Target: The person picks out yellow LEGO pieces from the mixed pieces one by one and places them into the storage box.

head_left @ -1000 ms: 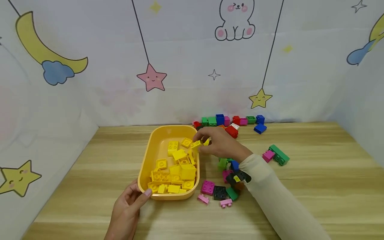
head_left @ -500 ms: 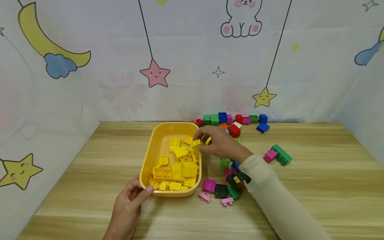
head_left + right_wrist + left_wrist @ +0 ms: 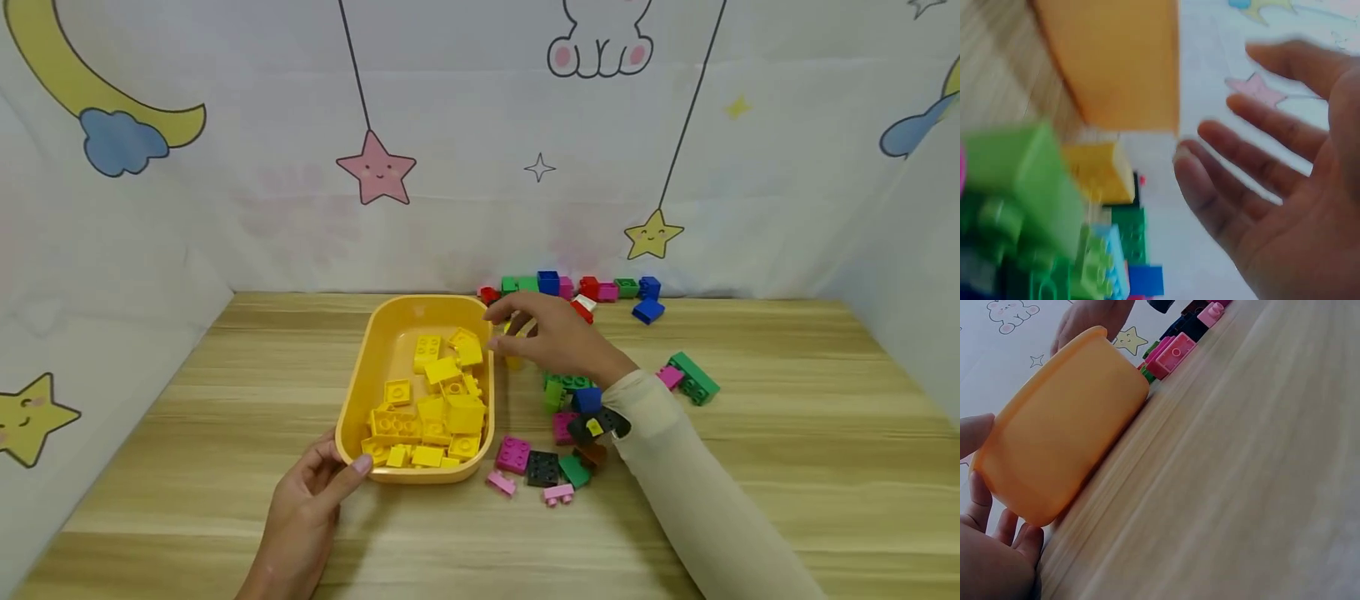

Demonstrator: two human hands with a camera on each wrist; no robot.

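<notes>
The deep yellow plastic bin [image 3: 420, 476] stands at the middle left of the table, with several yellow toy bricks [image 3: 465, 414] heaped inside. My left hand [image 3: 300, 508] grips its near left corner, thumb over the rim and fingertips under it against the outer wall [image 3: 1072, 425]. Over the bin's right rim hovers my right hand [image 3: 558, 335], fingers spread and nothing between them, as the right wrist view shows. Outside the bin, below that hand, a yellow brick [image 3: 1100, 172] stands on the table, partly hidden by the fingers in the head view.
Mixed bricks lie right of the bin, among them a magenta brick [image 3: 513, 454], a black brick [image 3: 543, 468] and a blue brick [image 3: 587, 401]. A row of coloured bricks [image 3: 548, 283] lines the back wall. Farther right lies a long green brick [image 3: 693, 379].
My right hand has let go of a small yellow brick, which now lies in the bin, and its fingers have spread. The left hand keeps its grip. The head view has shifted slightly.
</notes>
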